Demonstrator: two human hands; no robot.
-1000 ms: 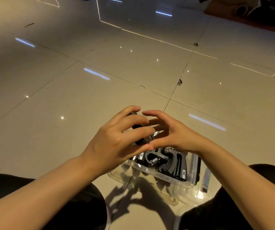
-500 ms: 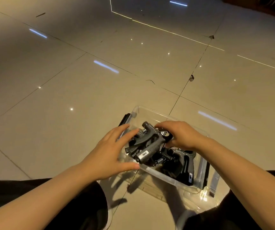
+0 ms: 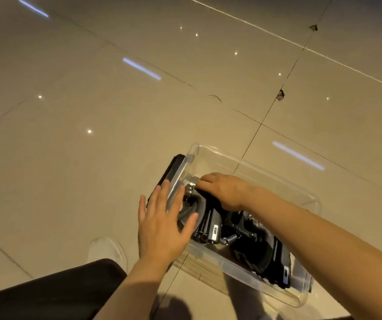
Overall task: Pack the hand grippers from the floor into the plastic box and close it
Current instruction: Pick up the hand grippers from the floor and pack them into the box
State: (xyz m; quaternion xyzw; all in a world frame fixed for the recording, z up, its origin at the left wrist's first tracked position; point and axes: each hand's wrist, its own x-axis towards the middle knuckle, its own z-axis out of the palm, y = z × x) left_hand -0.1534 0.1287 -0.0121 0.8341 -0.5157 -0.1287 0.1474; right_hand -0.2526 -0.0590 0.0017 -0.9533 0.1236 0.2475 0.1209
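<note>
— While the hand grippers [image 3: 210, 225] are piled in the near-left half of the plastic box [image 3: 277, 179], how are they held?

— One at the far-left end is clasped by the right hand [image 3: 224, 188], fingers curled over it. The left hand [image 3: 162, 225] is laid flat, fingers straight, against the left wall.

— What could be spoiled?

— If the pile is left proud of the rim, the lid could be blocked; springs could be snagged together.
</note>
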